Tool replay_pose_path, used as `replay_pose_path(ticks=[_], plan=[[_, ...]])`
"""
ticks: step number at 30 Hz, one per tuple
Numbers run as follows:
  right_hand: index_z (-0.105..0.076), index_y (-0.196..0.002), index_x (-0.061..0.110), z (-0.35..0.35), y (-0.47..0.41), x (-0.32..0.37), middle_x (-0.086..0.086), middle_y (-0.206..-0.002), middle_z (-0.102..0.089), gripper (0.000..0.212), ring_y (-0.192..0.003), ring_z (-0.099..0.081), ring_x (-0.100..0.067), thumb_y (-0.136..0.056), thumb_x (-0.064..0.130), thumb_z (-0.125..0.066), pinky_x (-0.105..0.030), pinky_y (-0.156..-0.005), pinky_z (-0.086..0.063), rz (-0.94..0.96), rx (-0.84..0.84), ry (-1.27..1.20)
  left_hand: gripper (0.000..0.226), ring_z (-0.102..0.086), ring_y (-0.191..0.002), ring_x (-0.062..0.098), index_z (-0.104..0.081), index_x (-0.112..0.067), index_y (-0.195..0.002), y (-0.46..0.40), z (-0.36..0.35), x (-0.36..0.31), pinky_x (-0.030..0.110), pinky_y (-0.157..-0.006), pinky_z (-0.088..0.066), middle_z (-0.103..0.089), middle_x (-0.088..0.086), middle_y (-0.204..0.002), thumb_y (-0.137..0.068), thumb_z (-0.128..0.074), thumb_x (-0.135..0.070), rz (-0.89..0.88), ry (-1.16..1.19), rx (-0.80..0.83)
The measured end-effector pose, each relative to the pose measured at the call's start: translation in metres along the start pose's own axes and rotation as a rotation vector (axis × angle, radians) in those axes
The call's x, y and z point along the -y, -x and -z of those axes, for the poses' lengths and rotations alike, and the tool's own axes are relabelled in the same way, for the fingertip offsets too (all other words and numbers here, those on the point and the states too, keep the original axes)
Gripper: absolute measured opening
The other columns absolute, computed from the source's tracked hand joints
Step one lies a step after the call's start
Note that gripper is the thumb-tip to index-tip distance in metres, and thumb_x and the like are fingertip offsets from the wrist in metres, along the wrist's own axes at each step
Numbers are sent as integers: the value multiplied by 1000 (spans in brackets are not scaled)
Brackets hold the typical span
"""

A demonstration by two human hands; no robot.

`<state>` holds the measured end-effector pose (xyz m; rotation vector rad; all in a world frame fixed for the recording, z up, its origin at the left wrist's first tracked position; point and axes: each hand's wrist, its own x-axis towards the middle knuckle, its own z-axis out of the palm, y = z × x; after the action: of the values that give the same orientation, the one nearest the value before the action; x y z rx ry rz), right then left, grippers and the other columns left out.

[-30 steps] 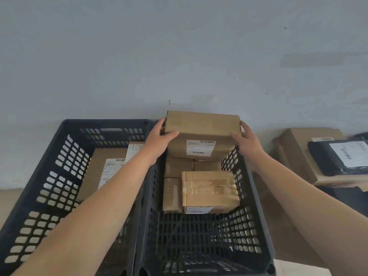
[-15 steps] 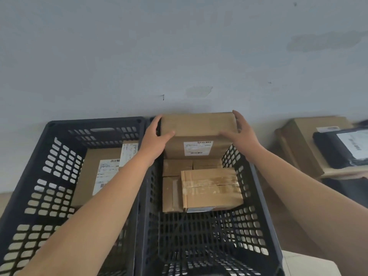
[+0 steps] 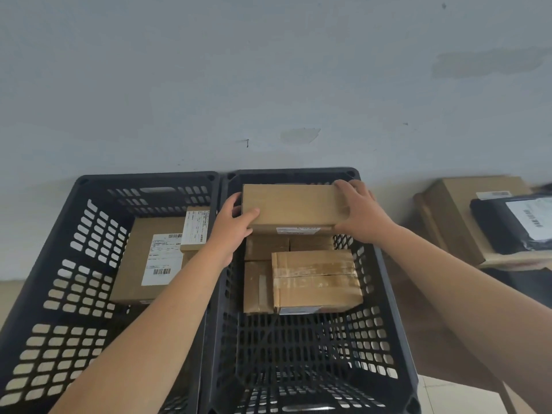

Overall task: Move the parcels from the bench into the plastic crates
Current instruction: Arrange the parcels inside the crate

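A brown cardboard parcel [image 3: 294, 206] with a white label on its near side sits at the far end of the right black crate [image 3: 385, 273], on top of other boxes. My left hand [image 3: 236, 225] grips its left end, thumb on top. My right hand [image 3: 360, 213] holds its right end, fingers over the top. Below it lie a taped box [image 3: 315, 279] and smaller boxes [image 3: 258, 286]. The left black crate [image 3: 59, 234] holds a flat labelled parcel [image 3: 149, 258] and a small box [image 3: 195, 228].
On the bench at the right lie a large cardboard box [image 3: 460, 216] and a black mailer bag [image 3: 507, 225] with a white label on top of it. A pale wall stands directly behind the crates. The near half of the right crate shows its bare floor.
Both hands have lowered the parcel into the far end of the right crate, tipping it flat so its top faces up. The view has tilted down a little.
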<state>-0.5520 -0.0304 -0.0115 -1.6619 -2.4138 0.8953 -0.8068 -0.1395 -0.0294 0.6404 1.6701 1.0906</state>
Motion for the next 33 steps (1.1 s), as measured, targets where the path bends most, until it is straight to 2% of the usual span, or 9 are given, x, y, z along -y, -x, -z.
replay_pose_path(ticks=[6,9,13,17,20,22,27,30,33], plan=[[-29,-151,27,11,33,27,-1,-148,-25,90,-137,-25,-29,-77,25,-81,-49,-102,-53,146,-90,126,98,-41,-145,28,-17,-35,-162,48,-16,-6,48,-121,-36,-31,3,-164,-88,-81,-31,110,341,-167],[-27,-149,28,6,71,38,-1,-147,-22,93,-137,-22,-29,-75,31,-83,-43,-94,-56,244,-200,256,102,-45,-132,25,-16,-34,-162,80,-19,-16,52,-117,-42,-41,3,-150,-85,-83,-30,159,523,-267],[-44,-138,16,-14,119,36,-14,-133,-38,98,-124,-37,-39,-53,22,-92,-56,-90,-57,476,-517,344,87,-56,-117,33,-33,-32,-152,106,-13,-30,62,-99,-54,-55,9,-130,-82,-85,-32,276,725,-306],[-48,-134,18,-21,144,36,-14,-126,-45,94,-118,-42,-39,-55,41,-95,-60,-94,-55,544,-590,354,82,-56,-113,34,-34,-32,-146,124,-14,-42,59,-89,-57,-54,11,-126,-82,-86,-27,258,638,-384],[-50,-136,23,-9,154,37,-4,-120,-60,81,-111,-57,-31,-72,64,-78,-51,-93,-57,495,-481,276,86,-53,-116,30,-34,-40,-145,131,-9,-55,49,-86,-56,-44,8,-141,-79,-88,-28,69,409,-447],[-51,-141,24,10,158,43,1,-118,-68,73,-108,-66,-25,-82,61,-73,-43,-94,-53,436,-444,122,90,-46,-122,24,-36,-43,-146,138,-5,-69,43,-94,-49,-29,5,-152,-77,-90,-22,-139,139,-458],[-26,-159,36,75,150,66,8,-161,-32,90,-143,-39,-15,-87,42,-79,-34,-111,-38,373,-202,-127,112,-34,-134,18,-21,-58,-151,152,5,-120,45,-109,-41,-21,-4,-157,-77,-88,-8,-380,-257,-181],[-18,-162,38,109,138,82,12,-167,-20,104,-151,-27,-15,-81,40,-85,-38,-119,-34,402,-74,-99,122,-17,-145,4,-11,-60,-155,156,11,-146,32,-111,-31,-12,-16,-166,-77,-86,-2,-450,-435,129],[-18,-162,38,131,126,96,15,-165,-24,105,-150,-29,-10,-82,36,-86,-29,-116,-29,371,101,-12,135,-16,-150,1,2,-66,-152,161,6,-160,25,-111,-33,-7,-20,-167,-75,-88,-1,-504,-602,377]])
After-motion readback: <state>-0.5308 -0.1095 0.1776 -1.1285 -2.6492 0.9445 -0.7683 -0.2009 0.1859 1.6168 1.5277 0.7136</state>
